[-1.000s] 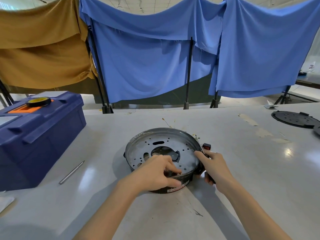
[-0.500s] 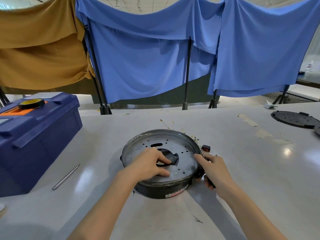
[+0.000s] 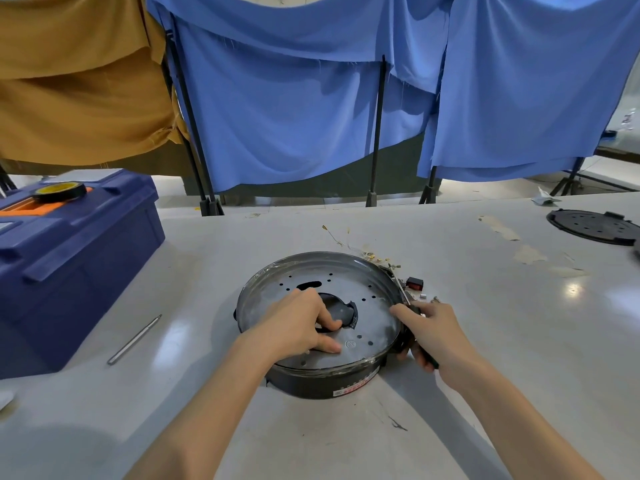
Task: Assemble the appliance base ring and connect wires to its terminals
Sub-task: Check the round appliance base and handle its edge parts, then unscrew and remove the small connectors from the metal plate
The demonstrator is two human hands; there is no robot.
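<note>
- On the plate [image 3: 374, 306], near its middle, the left hand [image 3: 298, 327] has its fingers curled into the centre hole and the thumb lying on the metal; it grips the plate by this edge.
- At the right rim, the right hand [image 3: 436, 336] is closed around a dark tool [image 3: 430, 361], maybe a screwdriver, with the index finger stretched to the rim.
- The plate sits inside the black ring [image 3: 311, 382], and the ring lies flat on the table [image 3: 502, 358], just in front of the person.
- The ring is round, so it has no real long axis. Its open face looks up, and the label on its wall looks toward the person.
- I judge the first part nearly done: the plate is in the ring, but I see no screws in it, so the fixing is probably left.
- The wiring seems not begun. Thin wires [image 3: 332, 236] with gold ends lie loose behind the ring, and a red switch [image 3: 415, 283] lies just beside its right side. The terminals I cannot see.
- Farther out there are a rod [image 3: 135, 339] and a blue toolbox [image 3: 69, 271] at the left, and a black disc [image 3: 592, 226] far at the right.
</note>
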